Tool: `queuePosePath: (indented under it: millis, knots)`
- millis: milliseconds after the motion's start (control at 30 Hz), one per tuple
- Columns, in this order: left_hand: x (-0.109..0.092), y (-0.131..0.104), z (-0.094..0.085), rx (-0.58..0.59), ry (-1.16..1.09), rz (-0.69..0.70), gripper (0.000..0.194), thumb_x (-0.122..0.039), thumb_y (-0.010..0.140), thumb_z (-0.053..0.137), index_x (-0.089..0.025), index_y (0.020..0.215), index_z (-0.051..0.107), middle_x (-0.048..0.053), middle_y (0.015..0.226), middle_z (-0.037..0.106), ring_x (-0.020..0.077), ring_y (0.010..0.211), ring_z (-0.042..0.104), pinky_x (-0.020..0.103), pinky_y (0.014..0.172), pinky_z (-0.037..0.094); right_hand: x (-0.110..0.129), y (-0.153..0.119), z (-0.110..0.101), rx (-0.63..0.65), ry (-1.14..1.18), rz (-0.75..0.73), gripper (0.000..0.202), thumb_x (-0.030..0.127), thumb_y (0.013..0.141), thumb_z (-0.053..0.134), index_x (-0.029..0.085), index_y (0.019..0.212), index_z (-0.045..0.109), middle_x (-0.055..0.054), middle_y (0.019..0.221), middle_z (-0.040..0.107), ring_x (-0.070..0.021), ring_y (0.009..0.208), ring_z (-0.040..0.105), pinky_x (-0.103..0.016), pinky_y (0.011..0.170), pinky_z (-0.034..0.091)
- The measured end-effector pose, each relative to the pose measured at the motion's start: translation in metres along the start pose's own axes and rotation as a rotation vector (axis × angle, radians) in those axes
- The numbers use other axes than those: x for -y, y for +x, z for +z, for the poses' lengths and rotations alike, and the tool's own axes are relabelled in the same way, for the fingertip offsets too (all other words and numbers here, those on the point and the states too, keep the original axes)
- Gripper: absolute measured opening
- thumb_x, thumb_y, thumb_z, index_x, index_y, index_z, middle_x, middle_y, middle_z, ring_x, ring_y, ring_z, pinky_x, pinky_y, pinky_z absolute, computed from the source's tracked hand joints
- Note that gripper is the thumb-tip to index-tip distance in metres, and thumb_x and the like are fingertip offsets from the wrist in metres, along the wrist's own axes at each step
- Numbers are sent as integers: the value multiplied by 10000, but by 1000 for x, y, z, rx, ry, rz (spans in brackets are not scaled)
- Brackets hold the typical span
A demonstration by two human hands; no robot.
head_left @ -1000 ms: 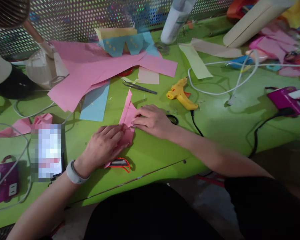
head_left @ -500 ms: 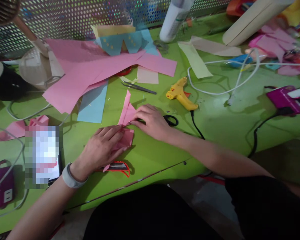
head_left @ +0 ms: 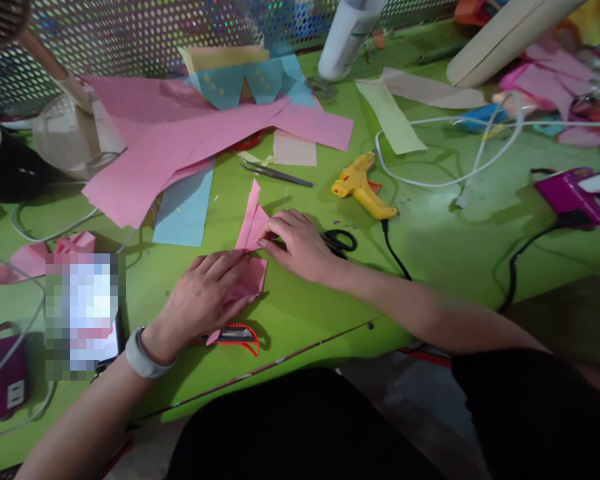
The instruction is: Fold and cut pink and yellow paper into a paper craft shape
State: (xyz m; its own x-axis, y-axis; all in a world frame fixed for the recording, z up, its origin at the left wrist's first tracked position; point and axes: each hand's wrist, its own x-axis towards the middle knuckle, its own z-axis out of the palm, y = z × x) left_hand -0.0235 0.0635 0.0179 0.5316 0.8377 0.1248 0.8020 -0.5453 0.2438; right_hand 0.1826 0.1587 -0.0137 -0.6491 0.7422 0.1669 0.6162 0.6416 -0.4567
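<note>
A folded pink paper [head_left: 251,281] lies on the green table, with a narrow pointed part standing out at its far end. My left hand [head_left: 207,288] is over its near part, fingers bent down on it and thumb along the near side, holding it against the table. With thumb and index finger, my right hand [head_left: 297,243] pinches the right edge of the paper near a crease. Partly under my left hand, by the table's front edge, is an orange box cutter [head_left: 237,335]. Black-handled scissors [head_left: 343,240] lie just beyond my right hand, their blades mostly hidden.
Tweezers [head_left: 277,175] and a yellow glue gun [head_left: 365,187] lie farther back. Large pink sheets [head_left: 165,140] and a blue sheet [head_left: 187,207] spread at the back left. A blurred-out phone [head_left: 93,313] is at left. White cable [head_left: 430,185] and a purple power strip [head_left: 575,197] are at right.
My right fingertips have slid slightly left along the paper's edge. More of the scissors shows behind that hand. My left hand stays in place.
</note>
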Motion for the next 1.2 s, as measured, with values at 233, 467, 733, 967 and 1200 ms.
queuePosePath:
  millis: [233, 467, 733, 967, 1200]
  knots:
    - [0, -2, 3, -25, 17, -13, 524, -494, 951, 534, -111, 1307, 567, 150, 1344, 617, 304, 1161, 611, 445, 920, 529, 1, -1, 0, -48, 87, 10, 125, 267, 946, 550, 194, 848, 578, -50, 887, 611, -212, 864, 514, -351, 783, 348]
    - [3, 0, 1, -73, -37, -2, 469, -442, 941, 578, -121, 1283, 572, 155, 1304, 629, 295, 1133, 620, 451, 915, 551, 1, -2, -1, -27, 108, -40, 147, 320, 865, 671, 188, 860, 607, -43, 878, 608, -213, 853, 507, -355, 781, 348]
    - [6, 2, 2, -183, -124, -82, 251, -191, 957, 544, -150, 1192, 624, 109, 1167, 684, 224, 1022, 638, 401, 901, 566, -3, -4, -1, -17, 101, -168, 232, 396, 959, 569, 211, 893, 692, -43, 909, 655, -208, 901, 524, -361, 835, 351]
    - [10, 3, 5, -234, -143, -127, 260, -169, 935, 570, -152, 1187, 635, 99, 1101, 698, 217, 984, 641, 378, 880, 571, -4, -2, 1, -27, 120, -172, 364, 488, 977, 476, 211, 877, 689, -44, 915, 662, -208, 904, 532, -366, 831, 341]
    - [11, 3, 7, -221, -95, -112, 250, -135, 936, 540, -152, 1154, 662, 107, 1106, 694, 222, 967, 639, 376, 846, 582, 0, 0, 1, -14, 92, -148, 289, 400, 992, 501, 188, 873, 656, -59, 923, 651, -215, 898, 527, -364, 828, 347]
